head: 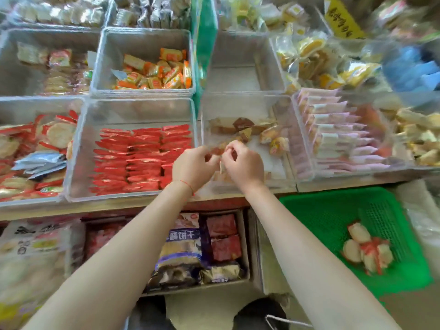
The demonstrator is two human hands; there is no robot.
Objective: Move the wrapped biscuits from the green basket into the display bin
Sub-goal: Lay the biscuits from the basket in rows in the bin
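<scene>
Both your hands, left hand (194, 164) and right hand (242, 163), pinch one small brown wrapped biscuit (217, 150) over the clear plastic display bin (281, 129); a loose pinch risks dropping it outside. Green plastic basket (321, 210) at four o'clock.

Both bare forearms reach forward and come close together. The left hand (194, 166), with a thin red thread around its wrist, has curled fingers. The right hand (242, 164) is just beside it, fingers also curled, fingertips nearly touching the left hand's.
</scene>
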